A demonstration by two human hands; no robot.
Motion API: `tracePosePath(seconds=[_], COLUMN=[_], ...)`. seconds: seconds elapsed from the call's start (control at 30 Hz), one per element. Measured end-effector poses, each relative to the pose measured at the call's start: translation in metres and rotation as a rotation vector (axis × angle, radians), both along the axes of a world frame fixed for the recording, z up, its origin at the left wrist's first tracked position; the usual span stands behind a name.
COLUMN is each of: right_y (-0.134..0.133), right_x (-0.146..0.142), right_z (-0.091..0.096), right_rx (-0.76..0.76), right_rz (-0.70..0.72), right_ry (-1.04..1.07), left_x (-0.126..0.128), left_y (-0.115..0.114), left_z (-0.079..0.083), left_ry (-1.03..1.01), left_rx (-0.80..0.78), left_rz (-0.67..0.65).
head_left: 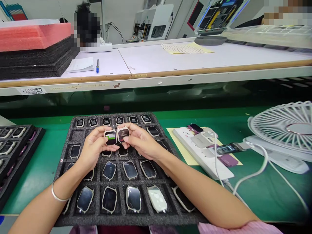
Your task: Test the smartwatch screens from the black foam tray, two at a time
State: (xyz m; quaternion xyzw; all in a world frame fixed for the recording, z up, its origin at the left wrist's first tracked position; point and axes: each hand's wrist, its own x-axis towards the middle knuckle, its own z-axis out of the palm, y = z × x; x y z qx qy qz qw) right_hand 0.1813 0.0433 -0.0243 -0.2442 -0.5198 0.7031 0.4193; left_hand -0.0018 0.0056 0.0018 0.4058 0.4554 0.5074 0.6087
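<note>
Between finger and thumb, my left hand [94,144] grips a strapless smartwatch [111,137] whose lit screen shows a green band. My right hand [140,139] pinches a second smartwatch [123,134], its screen dark with a bit of red, the thumb at the lower edge. Both watches are side by side, faces up, above a black foam tray [97,180]. Rows of pockets in the tray hold several watch bodies; those in the back row [106,121] show lit text. One in the front row [157,199] reflects bright light. My forearms hide some pockets.
Another foam tray of watches [14,146] sits at left. To the right are a white power strip [202,152] with cables, a small display device [225,149] and a white fan [280,130]. A shelf [146,65] with foam stacks [34,48] runs behind; people are beyond it.
</note>
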Motion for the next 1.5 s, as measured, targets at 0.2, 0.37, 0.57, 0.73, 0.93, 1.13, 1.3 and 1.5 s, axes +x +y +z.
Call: tracePosePath(seconds=[0.2, 0.37, 0.57, 0.73, 0.93, 1.13, 1.3, 1.5], right_y=[0.0007, 0.0007, 0.0006, 0.0007, 0.0016, 0.0017, 0.0015, 0.0018], right_x=[0.0001, 0.0004, -0.0002, -0.0013, -0.0015, -0.0011, -0.0011, -0.0015], right_z=[0.0002, -0.0004, -0.0006, 0.0008, 0.0005, 0.0004, 0.0013, 0.0001], right_rx=[-0.048, -0.055, -0.042, -0.036, -0.050, -0.048, -0.026, -0.029], right_rz=[0.005, 0.008, 0.005, 0.008, 0.002, 0.006, -0.001, -0.011], right_ry=[0.015, 0.027, 0.016, 0.022, 0.021, 0.019, 0.011, -0.002], left_x=[-0.0014, -0.0008, -0.0006, -0.0023, -0.0029, -0.0006, 0.0006, 0.0017], left_y=[-0.0003, -0.0002, -0.0001, 0.0004, 0.0008, -0.0012, -0.0006, -0.0003], left_z=[0.0004, -0.0008, -0.0025, -0.0042, -0.0053, -0.0041, -0.0028, -0.0019], left_ry=[-0.008, -0.007, 0.000, -0.038, -0.036, 0.006, 0.023, 0.042], left_rx=[0.008, 0.016, 0.015, 0.013, 0.024, 0.048, 0.037, 0.035], left_rz=[-0.003, -0.007, 0.005, 0.004, -0.017, -0.006, 0.009, 0.018])
